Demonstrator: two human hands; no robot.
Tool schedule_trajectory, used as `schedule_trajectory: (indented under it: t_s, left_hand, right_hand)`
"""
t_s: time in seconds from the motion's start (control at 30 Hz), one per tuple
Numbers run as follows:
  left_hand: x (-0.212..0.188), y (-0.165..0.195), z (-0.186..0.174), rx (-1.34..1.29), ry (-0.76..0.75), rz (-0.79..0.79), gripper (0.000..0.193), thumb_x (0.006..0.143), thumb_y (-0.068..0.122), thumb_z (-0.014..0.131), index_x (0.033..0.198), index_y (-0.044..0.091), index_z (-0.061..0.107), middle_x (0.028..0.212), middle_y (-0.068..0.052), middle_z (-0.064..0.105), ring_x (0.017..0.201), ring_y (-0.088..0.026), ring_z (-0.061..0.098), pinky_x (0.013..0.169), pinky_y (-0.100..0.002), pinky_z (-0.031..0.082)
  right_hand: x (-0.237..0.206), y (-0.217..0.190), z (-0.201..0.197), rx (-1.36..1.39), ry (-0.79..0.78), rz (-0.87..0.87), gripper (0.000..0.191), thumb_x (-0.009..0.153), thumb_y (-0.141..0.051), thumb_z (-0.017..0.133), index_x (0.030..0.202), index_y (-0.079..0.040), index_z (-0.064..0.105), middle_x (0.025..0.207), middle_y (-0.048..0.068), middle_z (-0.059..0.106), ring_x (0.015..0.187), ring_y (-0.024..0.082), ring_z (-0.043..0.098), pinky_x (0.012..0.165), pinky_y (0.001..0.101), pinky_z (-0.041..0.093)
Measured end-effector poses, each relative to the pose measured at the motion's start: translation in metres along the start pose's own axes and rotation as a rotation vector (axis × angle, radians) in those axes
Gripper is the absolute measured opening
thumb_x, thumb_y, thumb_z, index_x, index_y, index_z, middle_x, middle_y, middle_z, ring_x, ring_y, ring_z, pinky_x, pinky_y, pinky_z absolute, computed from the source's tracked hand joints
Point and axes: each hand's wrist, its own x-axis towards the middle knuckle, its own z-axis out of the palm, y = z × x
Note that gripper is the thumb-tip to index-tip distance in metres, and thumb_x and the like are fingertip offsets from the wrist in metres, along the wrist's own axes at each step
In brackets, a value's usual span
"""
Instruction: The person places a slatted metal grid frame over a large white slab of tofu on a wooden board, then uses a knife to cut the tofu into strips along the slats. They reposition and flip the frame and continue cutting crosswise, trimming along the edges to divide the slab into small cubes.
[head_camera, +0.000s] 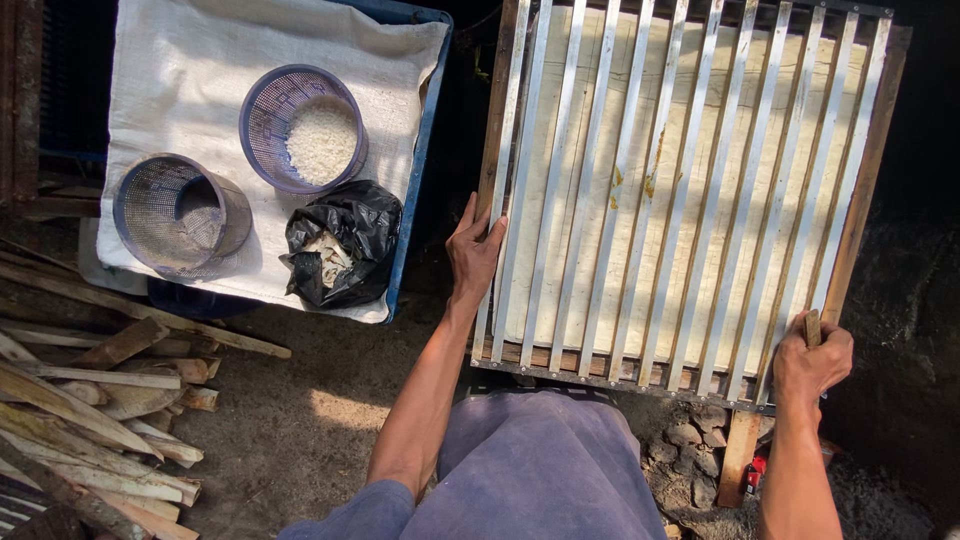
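Observation:
A wooden frame (868, 170) with many pale metal slats (640, 190) lies flat in front of me, over a light board. My left hand (474, 250) rests on the frame's left rail, fingers spread over the first slat. My right hand (810, 358) is closed around the near right corner of the frame, gripping the wooden rail end. My purple-clad knees (545, 460) are just below the frame's near edge.
To the left, a white cloth (190, 60) over a blue crate holds a purple basket of white rice (305, 130), an upright mesh basket (180, 213) and a black plastic bag (343, 243). Split firewood (90, 400) is piled at lower left. Stones (685, 450) sit under the frame.

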Motion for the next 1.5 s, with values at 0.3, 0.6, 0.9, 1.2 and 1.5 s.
schedule_trajectory:
  t_s: [0.3,0.6,0.9,1.2,1.5]
  left_hand:
    - [0.003,-0.007,0.001,-0.001,0.008,0.010,0.050,0.095,0.029,0.073,0.132,-0.003,0.063,0.156,-0.030,0.042,0.131,-0.037,0.059,0.092,-0.038,0.065]
    - [0.003,-0.010,0.000,0.011,0.038,-0.048,0.047,0.090,0.023,0.077,0.130,0.000,0.067,0.154,-0.026,0.049,0.125,-0.034,0.066,0.099,-0.038,0.060]
    - [0.002,-0.012,0.002,0.009,0.066,-0.044,0.047,0.088,0.020,0.081,0.127,-0.001,0.068,0.151,-0.027,0.050,0.121,-0.033,0.067,0.095,-0.036,0.062]
    - [0.002,-0.008,0.001,-0.021,0.066,-0.067,0.047,0.087,0.020,0.081,0.127,-0.002,0.068,0.150,-0.026,0.052,0.118,-0.033,0.070,0.094,-0.036,0.063]
    - [0.026,-0.001,0.001,0.150,-0.021,-0.014,0.062,0.093,0.030,0.075,0.146,0.005,0.056,0.157,-0.027,0.043,0.142,-0.042,0.047,0.111,-0.051,0.046]
  right_hand:
    - [0.000,0.001,0.002,0.008,0.005,-0.008,0.033,0.109,-0.021,0.077,0.098,0.008,0.064,0.098,0.025,0.066,0.094,0.040,0.065,0.086,0.0513,0.050]
    - [-0.002,-0.001,-0.001,0.015,-0.006,-0.039,0.032,0.109,-0.018,0.077,0.099,0.008,0.063,0.098,0.025,0.066,0.094,0.041,0.065,0.085,0.0518,0.050]
    - [0.001,-0.007,-0.005,-0.033,-0.048,-0.007,0.031,0.107,-0.018,0.077,0.098,0.008,0.064,0.097,0.025,0.065,0.092,0.038,0.065,0.083,0.0509,0.051]
    - [0.005,0.002,-0.006,-0.063,-0.088,0.006,0.034,0.106,-0.021,0.079,0.100,0.009,0.064,0.098,0.026,0.065,0.091,0.039,0.064,0.086,0.0514,0.051]
    - [0.021,-0.127,-0.055,0.524,0.018,-0.056,0.062,0.117,-0.047,0.039,0.122,0.010,0.062,0.113,0.022,0.062,0.110,0.026,0.060,0.102,0.0421,0.051]
